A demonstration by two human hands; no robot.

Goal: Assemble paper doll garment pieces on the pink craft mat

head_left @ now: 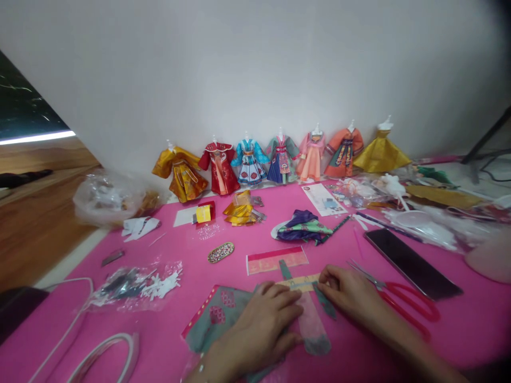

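My left hand (265,322) lies palm down with fingers stretched out. It covers part of a grey-green fabric piece (217,315) with a red border, and its fingertips press the left end of a tan fabric strip (305,282). At that strip's right end, my right hand (346,293) has its fingers curled in a pinch, with a narrow green fabric strip (326,304) under the fingertips. A pale pink fabric strip (311,318) with a grey end runs down between my hands. Beyond them lies a red and peach fabric band (277,259).
Red-handled scissors (413,306) and a black phone (413,261) lie right of my right hand. Several miniature dresses, such as a red one (221,170), stand along the wall. A plastic bag with white pieces (139,284) is at left. Folded purple-green fabric (303,227) lies farther back.
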